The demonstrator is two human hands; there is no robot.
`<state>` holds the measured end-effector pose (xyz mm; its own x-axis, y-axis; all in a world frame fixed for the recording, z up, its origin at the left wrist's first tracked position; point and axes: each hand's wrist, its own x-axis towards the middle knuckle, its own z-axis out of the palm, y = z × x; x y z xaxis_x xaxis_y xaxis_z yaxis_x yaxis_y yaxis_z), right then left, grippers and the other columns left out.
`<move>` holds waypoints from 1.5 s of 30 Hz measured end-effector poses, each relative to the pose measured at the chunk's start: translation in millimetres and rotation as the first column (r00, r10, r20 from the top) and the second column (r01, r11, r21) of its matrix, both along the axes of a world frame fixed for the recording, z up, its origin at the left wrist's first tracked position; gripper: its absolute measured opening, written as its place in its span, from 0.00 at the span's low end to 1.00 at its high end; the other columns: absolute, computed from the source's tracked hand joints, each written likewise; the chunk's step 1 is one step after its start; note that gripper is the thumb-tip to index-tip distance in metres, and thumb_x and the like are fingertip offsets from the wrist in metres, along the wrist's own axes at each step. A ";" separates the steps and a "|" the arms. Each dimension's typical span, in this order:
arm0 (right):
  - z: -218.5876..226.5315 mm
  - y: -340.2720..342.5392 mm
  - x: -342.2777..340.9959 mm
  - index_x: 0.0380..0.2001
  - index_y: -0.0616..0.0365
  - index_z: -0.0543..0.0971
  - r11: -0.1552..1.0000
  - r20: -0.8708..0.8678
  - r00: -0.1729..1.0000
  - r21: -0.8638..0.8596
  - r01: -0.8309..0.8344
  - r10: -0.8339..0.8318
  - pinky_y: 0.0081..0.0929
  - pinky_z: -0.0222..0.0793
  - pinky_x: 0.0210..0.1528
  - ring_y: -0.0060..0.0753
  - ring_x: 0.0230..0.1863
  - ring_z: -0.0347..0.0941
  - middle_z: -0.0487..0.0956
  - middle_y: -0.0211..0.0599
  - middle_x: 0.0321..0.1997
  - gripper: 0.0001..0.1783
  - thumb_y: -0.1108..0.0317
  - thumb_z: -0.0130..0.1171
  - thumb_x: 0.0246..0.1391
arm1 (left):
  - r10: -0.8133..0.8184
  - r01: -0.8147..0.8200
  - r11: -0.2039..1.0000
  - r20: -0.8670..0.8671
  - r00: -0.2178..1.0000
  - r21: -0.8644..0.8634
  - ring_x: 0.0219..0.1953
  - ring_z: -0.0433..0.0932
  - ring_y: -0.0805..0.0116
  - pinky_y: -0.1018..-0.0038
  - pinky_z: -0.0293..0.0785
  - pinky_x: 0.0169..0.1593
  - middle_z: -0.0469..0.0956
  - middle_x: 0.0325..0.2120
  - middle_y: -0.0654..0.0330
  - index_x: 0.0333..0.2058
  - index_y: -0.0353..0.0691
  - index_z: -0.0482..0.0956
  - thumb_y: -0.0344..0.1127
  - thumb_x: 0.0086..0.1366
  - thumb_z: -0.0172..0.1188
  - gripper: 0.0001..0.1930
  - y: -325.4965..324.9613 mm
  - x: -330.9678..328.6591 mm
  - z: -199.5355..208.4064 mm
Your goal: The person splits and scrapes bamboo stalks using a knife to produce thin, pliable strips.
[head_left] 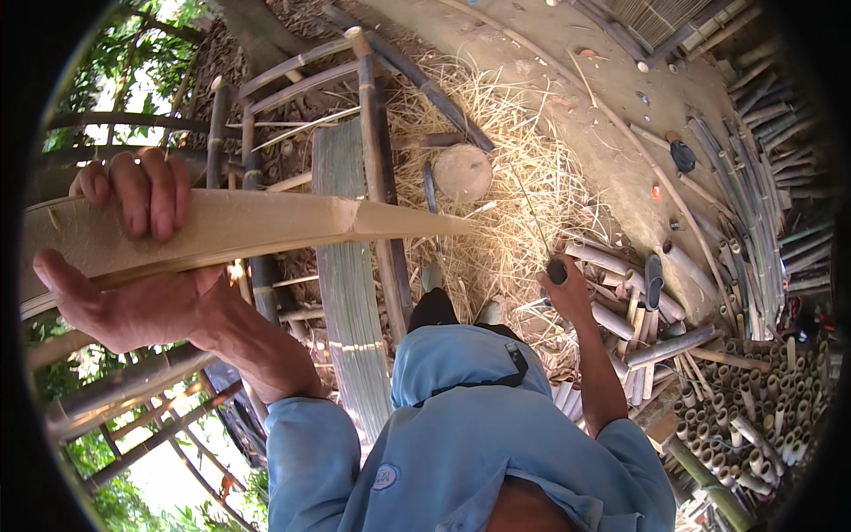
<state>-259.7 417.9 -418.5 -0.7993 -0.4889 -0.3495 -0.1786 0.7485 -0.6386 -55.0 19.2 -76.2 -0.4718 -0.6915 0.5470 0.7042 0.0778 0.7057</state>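
Note:
A long, wide split of pale bamboo [257, 229] stretches from the left edge toward the middle, with a node ring part way along and a narrowing right end. My left hand [146, 284] is closed round its broad left part, fingers over the top and thumb along the near side. At right, my right hand [572, 291] grips the dark round handle of a knife [557, 269]. A thin dark line running up from the handle looks like its blade, seen nearly edge-on. Beyond the bamboo's tip sits a round wooden chopping block [463, 173].
Pale shavings [523, 133] cover the ground around the block. A bamboo rail frame [372, 115] and a grey plank bench [350, 284] stand at left. Cut bamboo lengths [753, 399] are piled at right, near a dark sandal [654, 282]. A long pole [620, 124] lies on the dirt.

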 end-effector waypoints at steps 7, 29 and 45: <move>14.7 27.8 28.4 0.60 0.55 0.74 0.949 0.198 0.978 -0.316 0.001 0.065 0.34 0.74 0.46 0.38 0.39 0.79 0.82 0.44 0.38 0.29 0.57 0.69 0.59 | 0.449 -0.442 0.884 0.016 0.893 -0.154 0.20 0.60 0.73 0.74 0.60 0.25 0.63 0.19 0.62 0.38 0.34 0.73 0.59 0.68 0.52 0.27 64.8 -7.2 -30.3; 56.4 -94.2 136.1 0.52 0.62 0.70 0.773 -0.039 0.860 -0.419 -0.476 0.508 0.46 0.77 0.31 0.62 0.31 0.83 0.82 0.58 0.29 0.22 0.63 0.65 0.62 | 0.834 -0.812 0.529 -0.025 0.551 -0.245 0.33 0.62 0.74 0.76 0.57 0.38 0.64 0.29 0.65 0.32 0.35 0.73 0.44 0.62 0.67 0.18 122.7 16.8 -38.4; 47.2 -117.1 143.7 0.48 0.67 0.70 0.819 0.014 0.849 -0.272 -0.505 0.528 0.44 0.76 0.32 0.67 0.30 0.80 0.81 0.59 0.28 0.22 0.60 0.64 0.62 | 0.837 -0.801 0.507 -0.041 0.546 -0.318 0.43 0.64 0.67 0.66 0.60 0.50 0.66 0.41 0.55 0.40 0.30 0.75 0.45 0.62 0.68 0.21 129.6 23.4 -49.2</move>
